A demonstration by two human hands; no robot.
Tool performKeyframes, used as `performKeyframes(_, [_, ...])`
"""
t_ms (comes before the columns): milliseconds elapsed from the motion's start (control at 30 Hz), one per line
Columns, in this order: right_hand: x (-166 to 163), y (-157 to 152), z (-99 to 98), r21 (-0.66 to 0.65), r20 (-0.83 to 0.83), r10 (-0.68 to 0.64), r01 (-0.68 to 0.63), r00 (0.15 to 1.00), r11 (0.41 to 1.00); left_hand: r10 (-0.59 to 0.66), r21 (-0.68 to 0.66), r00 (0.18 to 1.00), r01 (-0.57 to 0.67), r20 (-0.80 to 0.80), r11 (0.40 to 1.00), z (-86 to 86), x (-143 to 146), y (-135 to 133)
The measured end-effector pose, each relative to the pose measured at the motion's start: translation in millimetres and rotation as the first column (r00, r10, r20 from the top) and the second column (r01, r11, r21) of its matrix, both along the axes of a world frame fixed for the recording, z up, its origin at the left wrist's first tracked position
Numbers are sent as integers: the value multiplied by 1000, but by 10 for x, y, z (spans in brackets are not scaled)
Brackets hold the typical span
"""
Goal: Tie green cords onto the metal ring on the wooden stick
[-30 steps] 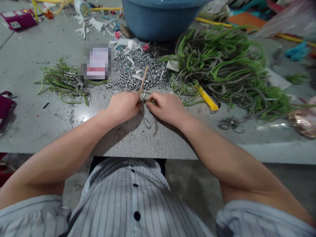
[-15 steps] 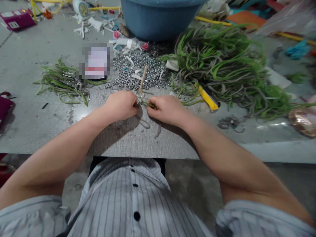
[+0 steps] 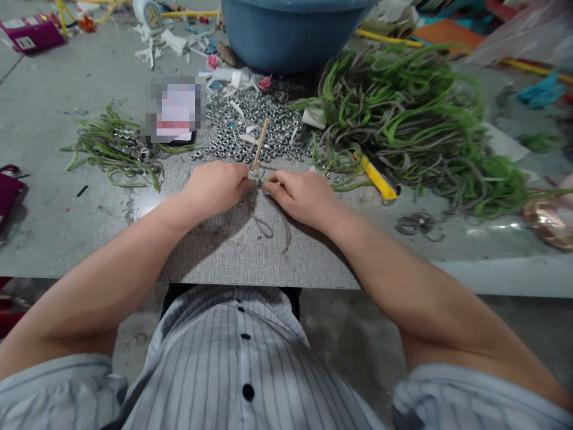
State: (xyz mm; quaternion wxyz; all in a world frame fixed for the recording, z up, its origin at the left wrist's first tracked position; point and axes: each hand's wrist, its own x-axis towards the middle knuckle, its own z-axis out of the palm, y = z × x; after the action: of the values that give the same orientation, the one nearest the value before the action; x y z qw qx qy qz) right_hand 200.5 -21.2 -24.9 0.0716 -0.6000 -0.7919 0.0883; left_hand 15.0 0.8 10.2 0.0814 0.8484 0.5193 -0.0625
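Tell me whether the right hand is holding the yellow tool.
No, the yellow tool lies on the table beside the heap of green and grey cords, apart from the right hand.

We see a smooth plastic tub [image 3: 290, 37]. In front of the tub, we have shiny metal rings [image 3: 222, 144], a dull wooden stick [image 3: 261, 142], a matt cloth cord [image 3: 287, 237] and a rough-looking bench [image 3: 215, 260].

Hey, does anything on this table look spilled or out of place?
Yes: the small metal rings lie loose across the tabletop, with white scraps strewn among them, so they look spilled. The yellow tool also looks casually left, lying beside the green and gray cords.
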Motion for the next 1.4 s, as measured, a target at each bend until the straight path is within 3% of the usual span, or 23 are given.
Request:
performKeyframes(233, [59, 39, -145, 91, -43, -6, 9, 999, 996, 22, -8, 999, -21, 43, 1000, -45, -29, 20])
performKeyframes(500, [46, 26, -85, 61, -32, -35, 37, 999, 997, 65, -49, 998, -64, 6, 997, -26, -8, 30])
performKeyframes(733, [-33, -1, -26, 19, 2, -91, 91, 996, 996, 111, -15, 990, -111, 82, 994, -63, 59, -41])
performKeyframes(1233, [-32, 13, 23, -52, 17, -23, 23, 1000, 998, 39, -60, 999, -38, 14, 998, -56, 47, -2])
performKeyframes(1400, [-23, -9, 92, -137, 9, 5, -4, 1000, 991, -21, -44, 1000, 21, -9, 999, -53, 32, -15])
